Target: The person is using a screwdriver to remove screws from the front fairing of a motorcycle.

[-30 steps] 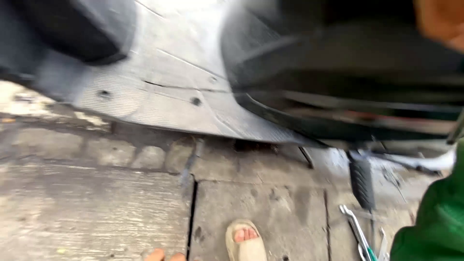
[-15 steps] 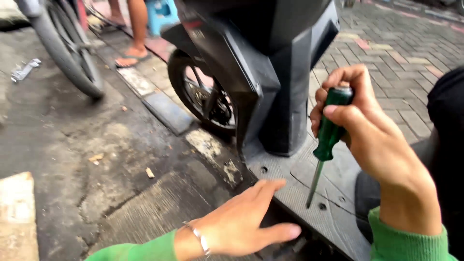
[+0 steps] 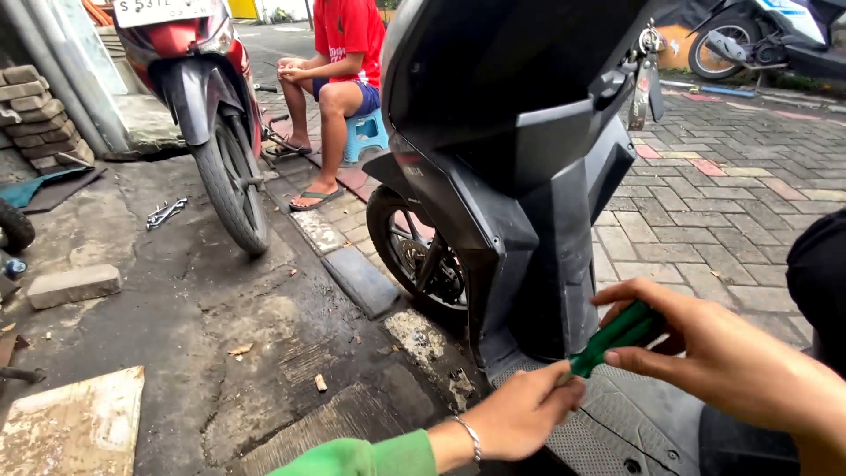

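My right hand (image 3: 705, 348) is clamped on a green screwdriver (image 3: 617, 335); my left hand (image 3: 520, 410) pinches its lower end, just below

Screwdriver (image 3: 617, 338) between hands, before scooter (image 3: 520, 176)

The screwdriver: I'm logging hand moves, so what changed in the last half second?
The right hand tipped the screwdriver from upright to nearly level, tip leftward. The left hand rose off the footboard and closed at its tip end. The right hand's grip and the scooter stayed.
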